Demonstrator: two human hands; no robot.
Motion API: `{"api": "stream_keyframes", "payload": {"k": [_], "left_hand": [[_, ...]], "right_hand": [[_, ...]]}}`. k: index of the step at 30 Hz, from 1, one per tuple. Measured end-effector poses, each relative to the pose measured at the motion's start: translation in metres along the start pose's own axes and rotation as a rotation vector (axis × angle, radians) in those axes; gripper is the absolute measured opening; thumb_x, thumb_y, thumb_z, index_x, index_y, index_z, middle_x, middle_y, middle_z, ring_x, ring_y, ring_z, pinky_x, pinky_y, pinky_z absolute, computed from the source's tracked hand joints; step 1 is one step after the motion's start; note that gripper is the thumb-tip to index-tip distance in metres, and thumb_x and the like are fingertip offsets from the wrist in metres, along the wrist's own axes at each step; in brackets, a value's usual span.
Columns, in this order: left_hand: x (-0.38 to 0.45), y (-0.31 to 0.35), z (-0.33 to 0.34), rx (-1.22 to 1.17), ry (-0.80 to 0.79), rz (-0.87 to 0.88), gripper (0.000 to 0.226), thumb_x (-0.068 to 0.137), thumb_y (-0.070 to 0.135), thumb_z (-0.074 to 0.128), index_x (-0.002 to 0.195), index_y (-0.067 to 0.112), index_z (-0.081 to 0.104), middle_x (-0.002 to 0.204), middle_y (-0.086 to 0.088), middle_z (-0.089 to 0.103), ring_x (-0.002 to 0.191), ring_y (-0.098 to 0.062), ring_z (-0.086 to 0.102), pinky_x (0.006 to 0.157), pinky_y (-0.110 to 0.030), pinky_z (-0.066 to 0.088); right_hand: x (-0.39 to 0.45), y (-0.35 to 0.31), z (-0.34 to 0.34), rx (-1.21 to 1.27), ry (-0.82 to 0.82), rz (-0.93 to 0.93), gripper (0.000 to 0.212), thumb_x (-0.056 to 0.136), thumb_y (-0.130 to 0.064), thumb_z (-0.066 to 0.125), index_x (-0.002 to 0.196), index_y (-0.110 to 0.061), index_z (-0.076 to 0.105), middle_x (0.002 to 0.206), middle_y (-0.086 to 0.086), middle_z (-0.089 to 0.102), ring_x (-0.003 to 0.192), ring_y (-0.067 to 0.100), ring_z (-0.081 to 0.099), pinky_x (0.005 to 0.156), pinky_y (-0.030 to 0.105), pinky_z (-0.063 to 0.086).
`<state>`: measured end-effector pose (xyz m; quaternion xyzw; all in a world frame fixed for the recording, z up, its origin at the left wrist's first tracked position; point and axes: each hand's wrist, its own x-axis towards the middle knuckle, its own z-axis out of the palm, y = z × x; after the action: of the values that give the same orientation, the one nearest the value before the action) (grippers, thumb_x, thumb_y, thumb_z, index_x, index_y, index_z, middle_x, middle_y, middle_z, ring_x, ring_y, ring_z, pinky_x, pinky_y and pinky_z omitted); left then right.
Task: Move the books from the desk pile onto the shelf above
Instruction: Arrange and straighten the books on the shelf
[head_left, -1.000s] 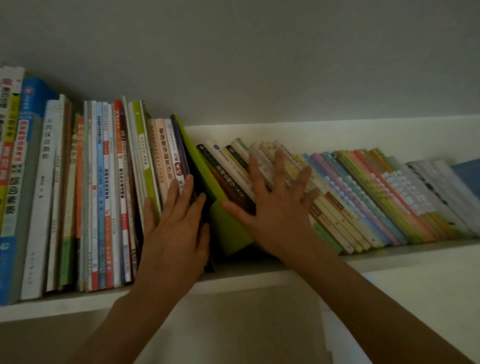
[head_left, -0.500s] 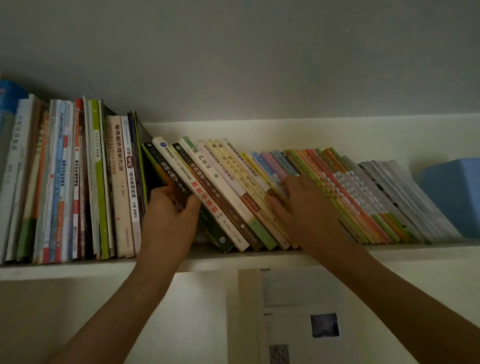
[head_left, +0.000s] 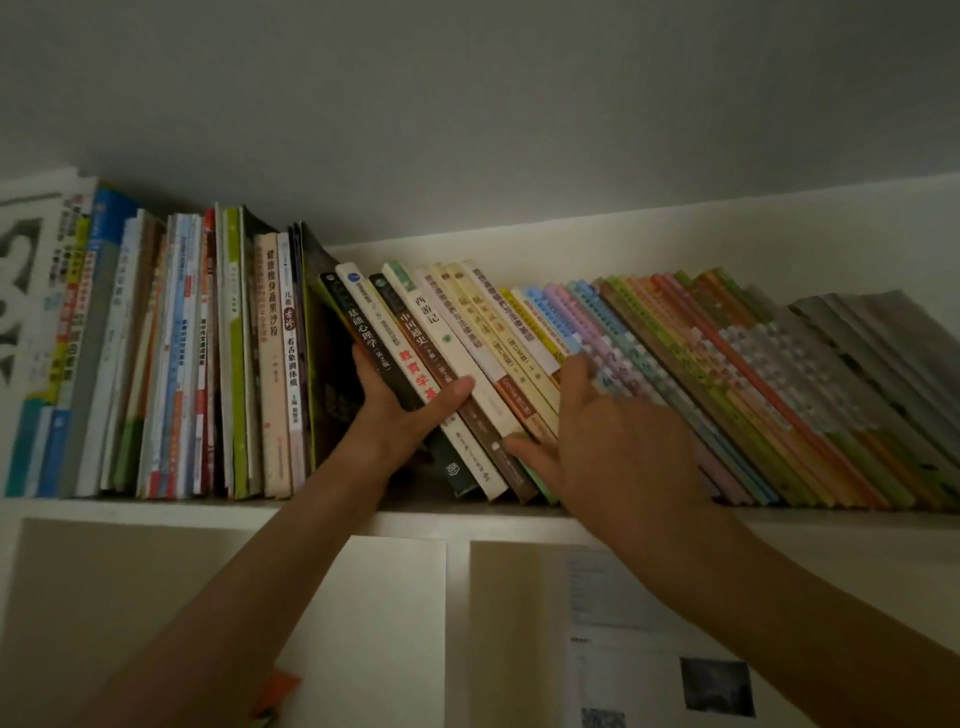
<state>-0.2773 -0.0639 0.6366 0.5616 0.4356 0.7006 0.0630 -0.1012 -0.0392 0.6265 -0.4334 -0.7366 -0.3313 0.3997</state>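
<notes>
A white shelf (head_left: 156, 512) carries a long row of books. The left group of books (head_left: 171, 353) stands upright. The middle and right books (head_left: 701, 374) lean to the left. My left hand (head_left: 400, 415) grips the leftmost leaning books (head_left: 384, 338), fingers behind them and thumb across their spines. My right hand (head_left: 608, 436) lies flat and spread against the spines of the cream and pastel books further right. A dark gap (head_left: 332, 374) separates the upright group from the leaning ones. The desk pile is out of view.
Above the shelf is a plain grey ceiling or wall. Below the shelf, white sheets of paper (head_left: 613, 613) hang on the wall, one with a small dark picture. An orange scrap (head_left: 275, 691) shows at the bottom edge.
The view has shifted slightly. My left hand has closed further round the leftmost leaning books, thumb now across the spines. My right hand has opened flat against the spines further right.
</notes>
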Motion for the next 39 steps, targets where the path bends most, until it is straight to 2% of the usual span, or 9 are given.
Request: {"api": "stream_keyframes", "payload": {"k": [6,11,13,19,23,25,28,34,39], "left_hand": [[0.02,0.004,-0.012,0.122,-0.123,0.094,0.111,0.076,0.02,0.073,0.146,0.027,-0.013,0.123,0.009,0.049,0.117,-0.011,0.05,0.1,-0.045,0.044],[0.033,0.014,-0.039,0.237,-0.264,0.22,0.103,0.08,0.009,0.068,0.148,0.027,-0.007,0.128,0.012,0.045,0.103,0.013,0.051,0.078,-0.006,0.047],[0.023,0.016,-0.049,0.27,-0.263,0.212,0.095,0.085,0.013,0.063,0.147,0.031,-0.006,0.125,0.02,0.043,0.098,0.02,0.048,0.076,-0.002,0.043],[-0.02,0.015,-0.061,0.917,0.06,0.188,0.034,0.097,0.032,0.043,0.125,0.015,0.048,0.121,-0.005,0.058,0.099,-0.016,0.057,0.082,-0.026,0.044],[-0.035,-0.003,-0.076,1.099,0.238,0.496,0.054,0.082,0.038,0.055,0.128,0.009,0.052,0.124,-0.014,0.055,0.101,-0.025,0.056,0.085,-0.036,0.046],[-0.031,-0.01,-0.081,1.154,0.234,0.516,0.07,0.079,0.051,0.044,0.138,0.013,0.043,0.143,-0.012,0.042,0.132,-0.032,0.035,0.105,-0.05,0.029],[-0.022,-0.014,-0.085,1.087,0.155,0.487,0.079,0.077,0.059,0.026,0.143,0.017,0.034,0.149,0.001,0.029,0.142,-0.026,0.015,0.111,-0.05,0.009],[-0.019,-0.02,-0.076,1.067,0.281,0.523,0.065,0.079,0.025,0.07,0.134,0.002,0.047,0.147,-0.023,0.032,0.132,-0.049,0.03,0.101,-0.064,0.027],[-0.053,0.001,-0.021,0.725,0.206,0.546,0.036,0.085,0.01,0.064,0.12,0.006,0.059,0.13,-0.016,0.051,0.118,-0.035,0.049,0.097,-0.039,0.04]], "right_hand": [[0.003,-0.01,0.0,0.073,0.066,0.071,0.065,0.095,-0.058,0.027,0.134,-0.007,0.02,0.098,0.005,0.062,0.075,0.022,0.059,0.053,0.027,0.032],[0.014,-0.044,0.006,0.211,0.087,0.17,0.058,0.096,-0.056,0.027,0.129,-0.009,0.024,0.081,0.0,0.045,0.06,0.014,0.041,0.047,0.027,0.027],[0.022,-0.065,0.01,0.306,0.063,0.204,0.052,0.096,-0.055,0.028,0.126,-0.012,0.026,0.083,-0.001,0.043,0.06,0.011,0.041,0.045,0.025,0.027],[0.031,-0.069,0.008,0.418,-0.036,0.051,0.049,0.093,-0.06,0.031,0.119,-0.018,0.031,0.092,-0.003,0.052,0.071,0.014,0.055,0.06,0.03,0.048],[0.027,-0.066,0.004,0.497,-0.173,0.012,0.062,0.09,-0.056,0.045,0.135,-0.021,0.02,0.123,0.003,0.055,0.092,0.015,0.058,0.079,0.028,0.05],[0.024,-0.066,0.003,0.57,-0.319,0.01,0.087,0.088,-0.044,0.058,0.146,-0.023,-0.004,0.137,0.0,0.046,0.104,0.013,0.055,0.084,0.025,0.047],[0.022,-0.072,0.004,0.697,-0.317,0.081,0.099,0.086,-0.029,0.066,0.146,-0.031,-0.013,0.139,-0.002,0.044,0.117,0.014,0.052,0.091,0.03,0.049],[0.013,-0.074,0.005,0.801,-0.25,0.082,0.077,0.083,-0.028,0.069,0.142,-0.025,0.02,0.131,0.001,0.054,0.113,0.02,0.058,0.091,0.041,0.052],[-0.015,-0.023,-0.012,0.599,0.071,0.045,0.017,0.092,-0.026,0.056,0.104,-0.015,0.062,0.1,0.004,0.068,0.093,0.02,0.062,0.082,0.035,0.05]]}}
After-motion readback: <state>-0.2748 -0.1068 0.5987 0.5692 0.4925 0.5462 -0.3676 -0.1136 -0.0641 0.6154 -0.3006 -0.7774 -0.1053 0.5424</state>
